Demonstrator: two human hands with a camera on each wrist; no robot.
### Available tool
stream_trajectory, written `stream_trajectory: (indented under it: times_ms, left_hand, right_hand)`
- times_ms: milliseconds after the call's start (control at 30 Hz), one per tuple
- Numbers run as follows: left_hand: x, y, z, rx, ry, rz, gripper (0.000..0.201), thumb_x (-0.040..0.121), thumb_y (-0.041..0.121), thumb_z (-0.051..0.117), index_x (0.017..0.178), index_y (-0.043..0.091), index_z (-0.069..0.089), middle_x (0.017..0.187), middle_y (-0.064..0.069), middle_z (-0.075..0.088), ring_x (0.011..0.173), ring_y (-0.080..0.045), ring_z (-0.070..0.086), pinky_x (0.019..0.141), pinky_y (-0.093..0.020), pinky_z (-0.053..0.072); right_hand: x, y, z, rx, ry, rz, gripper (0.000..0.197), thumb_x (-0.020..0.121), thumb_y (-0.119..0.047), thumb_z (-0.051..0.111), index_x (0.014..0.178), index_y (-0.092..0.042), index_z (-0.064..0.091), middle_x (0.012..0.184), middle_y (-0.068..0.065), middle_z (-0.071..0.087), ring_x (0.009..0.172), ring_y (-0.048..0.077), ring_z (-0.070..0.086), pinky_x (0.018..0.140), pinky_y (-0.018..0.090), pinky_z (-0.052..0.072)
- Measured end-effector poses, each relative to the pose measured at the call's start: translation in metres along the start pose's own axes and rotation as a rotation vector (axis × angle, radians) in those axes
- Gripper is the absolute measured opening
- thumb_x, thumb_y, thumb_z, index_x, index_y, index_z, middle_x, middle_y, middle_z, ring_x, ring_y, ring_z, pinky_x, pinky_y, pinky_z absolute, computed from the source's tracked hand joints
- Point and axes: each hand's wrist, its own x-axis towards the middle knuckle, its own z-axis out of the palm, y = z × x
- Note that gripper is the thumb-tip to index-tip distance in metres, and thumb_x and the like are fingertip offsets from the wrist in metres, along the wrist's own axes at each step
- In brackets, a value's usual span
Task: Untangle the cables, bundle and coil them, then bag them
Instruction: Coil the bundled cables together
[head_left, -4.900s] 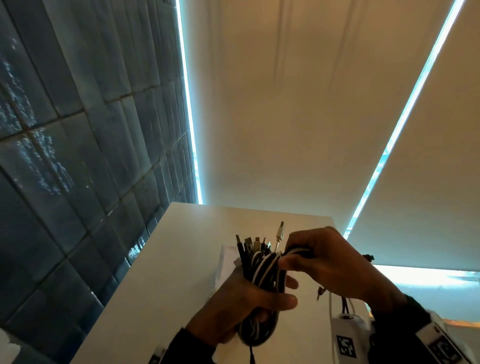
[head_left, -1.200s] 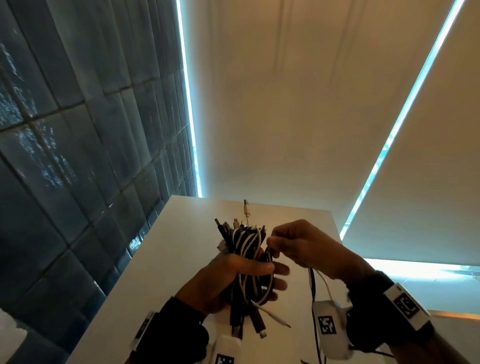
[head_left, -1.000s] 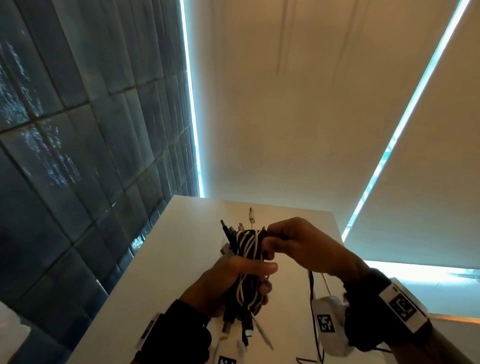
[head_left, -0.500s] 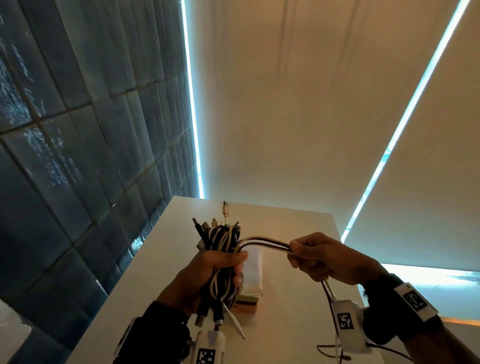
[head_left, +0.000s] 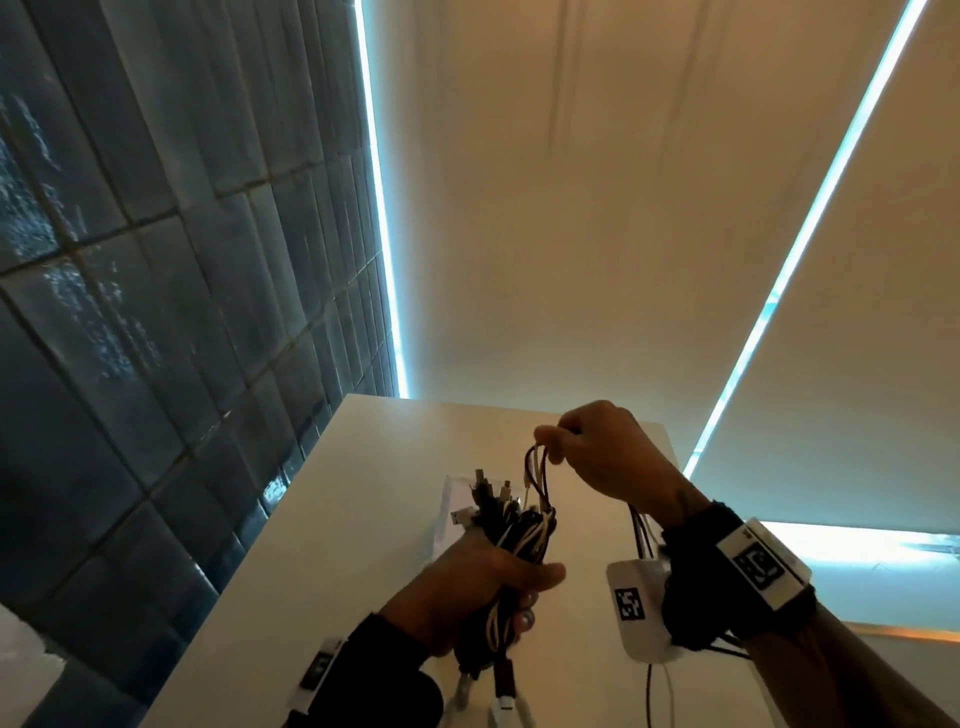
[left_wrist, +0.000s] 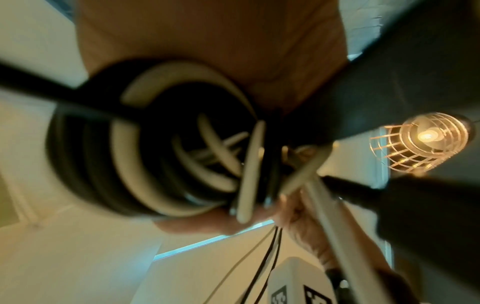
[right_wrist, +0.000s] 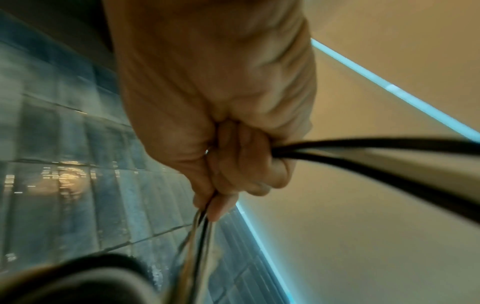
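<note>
My left hand (head_left: 483, 587) grips a thick bundle of black and white cables (head_left: 514, 535) upright above the white table (head_left: 363, 519); plug ends stick out of its top and bottom. In the left wrist view the coiled bundle (left_wrist: 145, 144) fills the picture, blurred. My right hand (head_left: 597, 452) is raised above and right of the bundle and pinches a few loose strands (head_left: 537, 473) that run down into its top. Their tails (head_left: 641, 535) hang past my right wrist. The right wrist view shows my curled fingers (right_wrist: 233, 164) round these strands (right_wrist: 197, 236). A clear bag (head_left: 457, 504) lies flat on the table behind the bundle.
A dark tiled wall (head_left: 156, 312) runs along the table's left edge. Cream blinds (head_left: 571, 234) with bright light strips close off the far side. A caged lamp (left_wrist: 428, 142) glows in the left wrist view. Bare table surface lies left of my hands.
My right hand has swung the loose strands from the right side of the bundle up and over its top. My left hand with the bundle has moved a little right and lower.
</note>
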Motion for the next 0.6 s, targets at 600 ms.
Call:
stream_trajectory:
  times_ms: [600]
  left_hand:
    - [-0.006, -0.002, -0.012, -0.615, 0.004, 0.230, 0.043, 0.078, 0.048, 0.061, 0.095, 0.013, 0.076, 0.095, -0.016, 0.071, 0.085, -0.026, 0.069, 0.071, -0.035, 0.055]
  right_hand:
    - [-0.053, -0.031, 0.060, -0.002, 0.076, -0.381, 0.023, 0.084, 0.000, 0.059, 0.076, -0.020, 0.052, 0.076, -0.007, 0.058, 0.069, 0.007, 0.056, 0.058, 0.022, 0.052]
